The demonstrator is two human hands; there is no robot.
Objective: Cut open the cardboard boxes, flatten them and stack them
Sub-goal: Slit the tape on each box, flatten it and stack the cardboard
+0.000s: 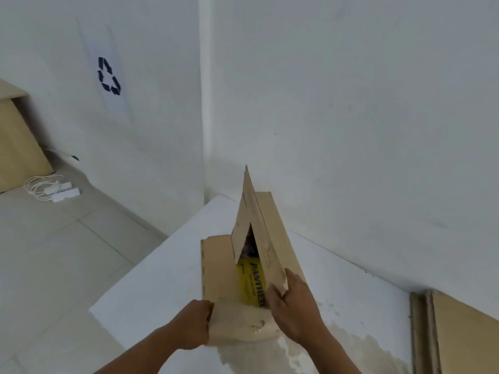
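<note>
A brown cardboard box (218, 265) lies partly opened on a white table (151, 287), with one flap (249, 217) standing up in a peak. A yellow printed panel (249, 282) shows inside the opening. My left hand (193, 325) grips the near flap (237, 322) at its left edge. My right hand (293, 306) holds the lower corner of the raised flap, thumb inside the opening. No knife is visible.
Flattened cardboard sheets (459, 336) lean against the wall at the right. A recycling sign (109, 75) hangs on the left wall. White cables and adapters (58, 190) lie on the tiled floor near a tan cabinet (16, 147). The table's near surface is worn.
</note>
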